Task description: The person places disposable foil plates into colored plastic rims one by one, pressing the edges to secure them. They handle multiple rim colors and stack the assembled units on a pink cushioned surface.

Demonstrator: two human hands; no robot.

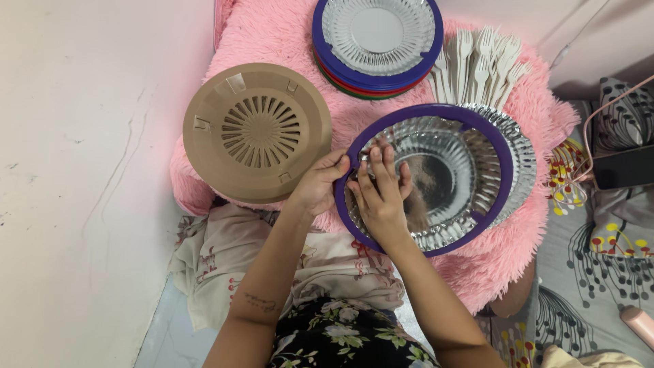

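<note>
A purple plate holder lies on a fluffy pink cushion with a shiny silver paper plate set inside it. My left hand grips the holder's left rim. My right hand lies flat on the silver plate, fingers spread and pressing on its left part. More silver plates stick out from under the holder on the right.
A tan slotted plate holder lies upside down to the left. A stack of coloured holders topped with a silver plate sits at the back. White plastic forks lie fanned beside it. A dark phone rests at the right.
</note>
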